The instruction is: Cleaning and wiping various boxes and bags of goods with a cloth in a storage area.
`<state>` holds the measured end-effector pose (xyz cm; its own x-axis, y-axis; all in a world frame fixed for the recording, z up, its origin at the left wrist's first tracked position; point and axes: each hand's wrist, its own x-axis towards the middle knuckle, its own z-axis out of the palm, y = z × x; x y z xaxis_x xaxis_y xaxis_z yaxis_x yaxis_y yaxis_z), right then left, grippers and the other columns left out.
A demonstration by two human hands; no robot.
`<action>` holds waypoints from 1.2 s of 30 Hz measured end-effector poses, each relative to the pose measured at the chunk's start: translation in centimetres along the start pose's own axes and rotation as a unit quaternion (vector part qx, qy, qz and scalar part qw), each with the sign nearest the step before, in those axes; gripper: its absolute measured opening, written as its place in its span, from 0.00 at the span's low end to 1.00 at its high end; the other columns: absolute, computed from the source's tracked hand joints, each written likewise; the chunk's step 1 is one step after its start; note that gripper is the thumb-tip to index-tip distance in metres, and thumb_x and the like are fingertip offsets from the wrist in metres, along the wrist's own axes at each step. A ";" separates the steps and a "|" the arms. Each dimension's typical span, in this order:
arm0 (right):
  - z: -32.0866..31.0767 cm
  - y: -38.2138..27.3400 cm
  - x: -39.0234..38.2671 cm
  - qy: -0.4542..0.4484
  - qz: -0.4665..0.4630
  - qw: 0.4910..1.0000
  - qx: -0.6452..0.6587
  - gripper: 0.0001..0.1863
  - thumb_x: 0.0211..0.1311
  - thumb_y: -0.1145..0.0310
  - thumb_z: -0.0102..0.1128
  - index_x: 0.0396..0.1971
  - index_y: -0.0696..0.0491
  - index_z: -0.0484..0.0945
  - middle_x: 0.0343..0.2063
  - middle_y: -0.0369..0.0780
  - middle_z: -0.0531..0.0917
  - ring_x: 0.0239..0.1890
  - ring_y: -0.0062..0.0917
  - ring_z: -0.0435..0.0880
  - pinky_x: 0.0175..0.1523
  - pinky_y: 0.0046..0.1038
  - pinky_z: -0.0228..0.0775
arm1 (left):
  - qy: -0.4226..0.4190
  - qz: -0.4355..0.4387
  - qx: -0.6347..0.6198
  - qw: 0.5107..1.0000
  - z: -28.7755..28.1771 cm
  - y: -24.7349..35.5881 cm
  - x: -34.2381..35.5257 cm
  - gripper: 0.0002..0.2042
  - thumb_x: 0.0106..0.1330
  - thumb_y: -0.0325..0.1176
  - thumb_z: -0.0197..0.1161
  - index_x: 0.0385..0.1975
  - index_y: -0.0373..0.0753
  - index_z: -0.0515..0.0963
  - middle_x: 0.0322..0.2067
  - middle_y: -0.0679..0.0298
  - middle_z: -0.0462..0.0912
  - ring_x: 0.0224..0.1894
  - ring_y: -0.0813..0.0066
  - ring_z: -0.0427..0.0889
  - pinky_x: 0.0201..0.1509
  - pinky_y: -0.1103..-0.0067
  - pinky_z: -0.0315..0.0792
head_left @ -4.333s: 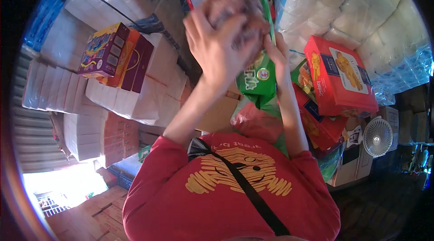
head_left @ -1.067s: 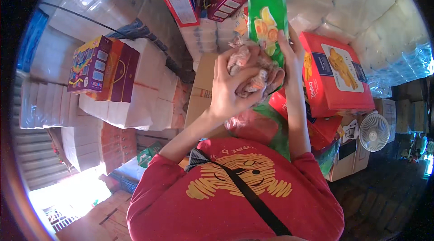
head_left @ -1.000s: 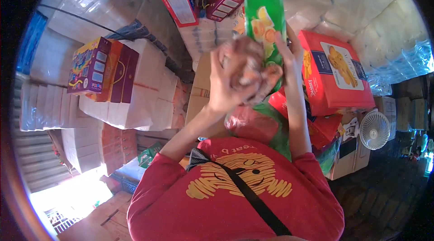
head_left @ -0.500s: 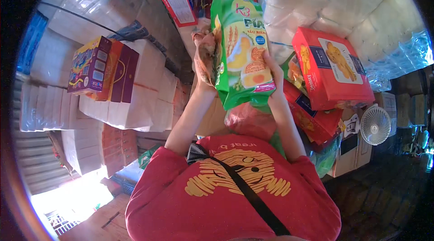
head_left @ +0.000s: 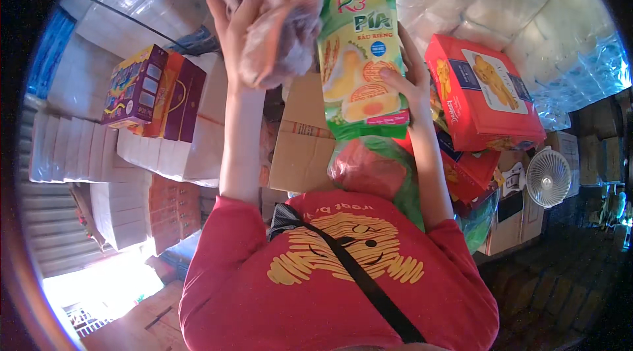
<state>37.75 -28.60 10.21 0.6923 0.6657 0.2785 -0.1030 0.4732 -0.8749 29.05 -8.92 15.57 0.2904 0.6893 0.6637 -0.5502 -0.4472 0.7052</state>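
Note:
My right hand (head_left: 414,81) grips the right edge of a shiny green packet of cakes (head_left: 356,54), its thumb lying across the front. The packet stands nearly upright with its printed face toward me. At the upper left my left hand (head_left: 236,38) is closed around a crumpled pinkish-brown cloth (head_left: 283,18), raised beside the packet's top left corner. Much of the cloth bulges past my fingers and hides part of what lies behind it.
Red biscuit boxes (head_left: 484,97) are piled at the right, near a white fan (head_left: 548,177). Purple and orange cartons (head_left: 148,90) sit on wrapped white stacks at the left. Below the packet are a cardboard box (head_left: 302,153) and a plastic bag with something red inside (head_left: 369,168).
My left hand with the cloth has risen up and left, away from the packet's left side. The packet has straightened and shifted slightly, now held by my right hand alone.

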 end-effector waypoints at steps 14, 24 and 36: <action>-0.6 0.6 -0.2 0.035 -0.084 0.993 -0.081 0.37 0.39 0.80 0.61 0.56 0.62 0.62 0.51 0.41 0.70 0.49 0.23 0.71 0.53 0.23 0.65 | -0.243 0.283 0.421 0.827 4.0 3.2 -6.9 0.19 0.37 0.35 0.68 0.35 0.50 0.77 0.44 0.58 0.73 0.39 0.58 0.74 0.36 0.71 0.74; 0.7 -1.0 -0.3 0.018 -0.044 0.997 -0.061 0.35 0.42 0.79 0.65 0.55 0.61 0.63 0.50 0.42 0.72 0.45 0.21 0.74 0.49 0.22 0.67 | -0.142 0.264 0.464 0.834 4.4 2.5 -3.7 0.14 0.43 0.38 0.67 0.31 0.45 0.77 0.42 0.53 0.71 0.40 0.54 0.73 0.35 0.69 0.74; 0.4 -0.8 -0.7 -0.031 -0.094 0.987 -0.130 0.34 0.41 0.75 0.67 0.53 0.62 0.65 0.52 0.45 0.69 0.52 0.25 0.69 0.56 0.24 0.60 | -0.076 0.281 0.482 0.826 4.2 2.2 -1.0 0.11 0.47 0.37 0.64 0.29 0.43 0.73 0.27 0.56 0.70 0.29 0.56 0.74 0.24 0.69 0.71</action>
<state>37.07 -29.18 10.89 0.6360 0.6179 0.4622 0.2156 0.4328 -0.8753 30.85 -12.97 17.54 0.3370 0.1722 0.9256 0.2274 -0.9689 0.0975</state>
